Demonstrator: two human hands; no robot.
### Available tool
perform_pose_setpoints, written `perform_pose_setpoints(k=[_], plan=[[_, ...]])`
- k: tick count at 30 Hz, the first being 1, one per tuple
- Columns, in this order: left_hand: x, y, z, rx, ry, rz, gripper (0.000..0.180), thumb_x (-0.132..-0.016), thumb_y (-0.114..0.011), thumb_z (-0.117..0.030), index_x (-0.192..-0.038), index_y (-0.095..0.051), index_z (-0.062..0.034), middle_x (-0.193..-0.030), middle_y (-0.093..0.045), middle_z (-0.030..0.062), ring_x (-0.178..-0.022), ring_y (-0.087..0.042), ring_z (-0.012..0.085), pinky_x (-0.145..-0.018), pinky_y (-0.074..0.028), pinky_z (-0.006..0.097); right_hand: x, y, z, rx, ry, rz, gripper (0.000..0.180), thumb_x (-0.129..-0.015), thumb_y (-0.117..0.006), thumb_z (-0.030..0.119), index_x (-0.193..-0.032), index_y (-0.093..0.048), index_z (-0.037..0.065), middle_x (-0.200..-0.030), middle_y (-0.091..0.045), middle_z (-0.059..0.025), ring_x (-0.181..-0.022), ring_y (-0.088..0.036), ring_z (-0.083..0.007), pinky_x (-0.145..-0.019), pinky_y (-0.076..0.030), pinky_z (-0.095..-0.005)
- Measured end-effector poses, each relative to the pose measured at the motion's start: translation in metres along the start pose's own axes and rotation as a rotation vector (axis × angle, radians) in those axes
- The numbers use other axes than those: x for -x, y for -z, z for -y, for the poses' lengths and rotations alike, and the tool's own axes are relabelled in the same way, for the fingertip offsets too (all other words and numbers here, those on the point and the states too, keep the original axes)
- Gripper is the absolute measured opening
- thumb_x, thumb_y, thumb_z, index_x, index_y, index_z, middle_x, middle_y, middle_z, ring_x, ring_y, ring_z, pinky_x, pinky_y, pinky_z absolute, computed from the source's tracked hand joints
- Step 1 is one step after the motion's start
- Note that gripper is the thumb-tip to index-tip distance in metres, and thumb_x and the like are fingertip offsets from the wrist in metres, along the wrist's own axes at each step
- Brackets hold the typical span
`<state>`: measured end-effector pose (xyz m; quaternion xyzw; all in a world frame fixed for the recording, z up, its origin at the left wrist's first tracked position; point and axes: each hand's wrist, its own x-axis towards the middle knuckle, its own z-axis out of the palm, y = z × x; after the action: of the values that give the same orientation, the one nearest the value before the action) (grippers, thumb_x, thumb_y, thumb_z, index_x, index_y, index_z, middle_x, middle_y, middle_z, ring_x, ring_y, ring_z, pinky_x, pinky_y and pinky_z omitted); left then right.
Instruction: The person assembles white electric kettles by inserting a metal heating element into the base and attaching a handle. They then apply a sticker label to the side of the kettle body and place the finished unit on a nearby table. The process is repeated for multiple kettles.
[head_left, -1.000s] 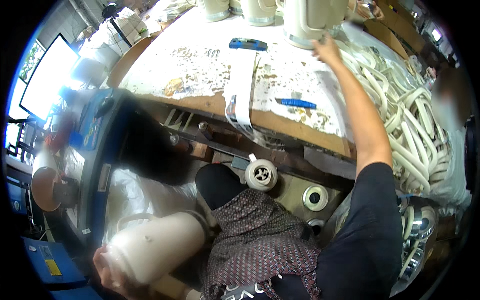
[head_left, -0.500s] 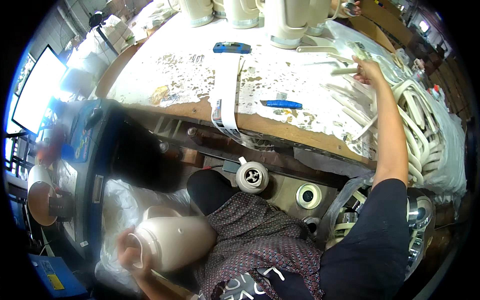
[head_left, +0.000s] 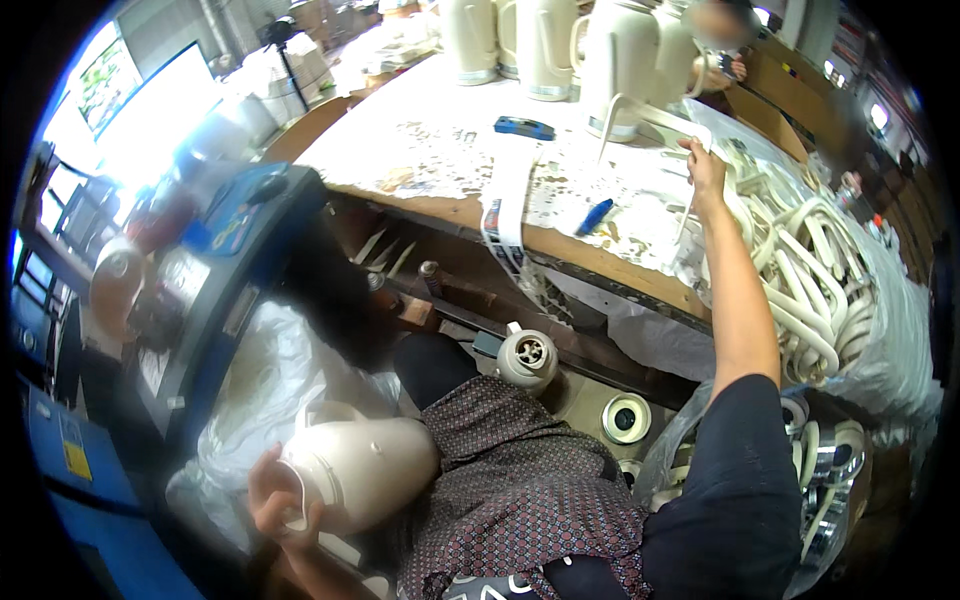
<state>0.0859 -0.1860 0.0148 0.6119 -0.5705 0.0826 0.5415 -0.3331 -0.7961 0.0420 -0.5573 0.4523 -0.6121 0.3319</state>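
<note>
Nearest the camera, the left hand [head_left: 283, 505] grips a cream jug body [head_left: 362, 470] by its open end, fingers curled over the rim. The body lies on its side against the patterned fabric over the person's lap [head_left: 520, 490], just beside a crumpled clear plastic sheet [head_left: 265, 375]. No handle can be made out on this body, so the fitting looks not yet done.

Below the tabletop edge, a small round cream cap [head_left: 527, 357] and a white ring [head_left: 627, 418] sit near the knees, untouched.

Farther out, the right arm stretches up to the tabletop [head_left: 440, 150]. The right hand [head_left: 705, 170] is closed in a pinch on a thin cream handle piece [head_left: 688, 215], at the near side of a large heap of curved cream handles [head_left: 810, 270] piled on clear plastic. So the piece seems picked but not yet brought to the jug body.

On the speckled tabletop lie a blue pen-like tool [head_left: 594, 216], a white strip [head_left: 508, 200] hanging over the edge, and a dark blue flat tool [head_left: 524, 127].

At the far edge stand several upright cream jugs [head_left: 545, 45]; from here I cannot tell whether all carry handles.
</note>
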Motion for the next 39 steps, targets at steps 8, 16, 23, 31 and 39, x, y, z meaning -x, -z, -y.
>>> perform_pose_setpoints(k=[8, 16, 23, 31, 39], plan=[[0.007, -0.004, -0.028, -0.154, 0.107, -0.196, 0.037, -0.062, -0.080, -0.011, -0.055, -0.045, -0.0013, -0.120, -0.059, 0.0280, -0.105, -0.060, 0.0363, -0.089, -0.049, 0.041, 0.392, -0.082, 0.078, 0.173, -0.435, 1.442, 0.019, -0.093, -0.062, 0.026, -0.093, -0.058, 0.007, -0.070, -0.054, 0.0010, -0.063, -0.054, -0.0097, -0.055, -0.042, -0.0265], [0.040, -0.013, -0.037, -0.068, -0.072, -0.075, 0.049, -0.073, -0.083, -0.028, -0.057, -0.043, -0.0041, -0.123, -0.053, 0.0288, -0.116, -0.054, 0.0461, -0.101, -0.040, 0.059, 0.403, -0.157, 0.068, -0.604, -0.548, 0.752, 0.020, -0.103, -0.045, 0.023, -0.089, -0.048, 0.009, -0.055, -0.036, 0.0024, -0.043, -0.030, -0.0063, -0.040, -0.025, -0.0245], [0.052, -0.014, -0.023, -0.057, 0.027, -0.262, 0.050, -0.067, -0.086, -0.028, -0.077, -0.040, -0.0119, -0.113, -0.062, 0.0265, -0.105, -0.062, 0.0454, -0.094, -0.047, 0.057, 0.474, -0.251, 0.115, -0.665, -0.656, 1.286, 0.027, -0.098, -0.053, 0.013, -0.122, -0.047, 0.003, -0.058, -0.036, 0.0042, -0.047, -0.032, -0.0043, -0.044, -0.027, -0.0199], [0.048, -0.017, -0.020, -0.083, 0.088, -0.226, 0.051, -0.066, -0.087, -0.037, -0.068, -0.044, -0.0105, -0.115, -0.064, 0.0220, -0.103, -0.063, 0.0432, -0.090, -0.051, 0.052, 0.475, -0.254, 0.116, -0.702, -0.639, 1.173, 0.037, -0.096, -0.051, 0.006, -0.131, -0.039, 0.001, -0.077, -0.050, -0.0053, -0.054, -0.037, -0.0059, -0.047, -0.033, -0.0194], [0.049, -0.018, -0.011, -0.037, -0.126, -0.364, 0.057, -0.073, -0.068, -0.057, -0.082, -0.050, -0.0035, -0.120, -0.060, 0.0226, -0.107, -0.057, 0.0436, -0.097, -0.042, 0.052, 0.455, -0.253, 0.101, -0.719, -0.035, 1.453, 0.026, -0.095, -0.048, 0.014, -0.114, -0.046, -0.004, -0.102, -0.060, -0.0247, -0.098, -0.058, -0.0272, -0.089, -0.046, -0.0405]])
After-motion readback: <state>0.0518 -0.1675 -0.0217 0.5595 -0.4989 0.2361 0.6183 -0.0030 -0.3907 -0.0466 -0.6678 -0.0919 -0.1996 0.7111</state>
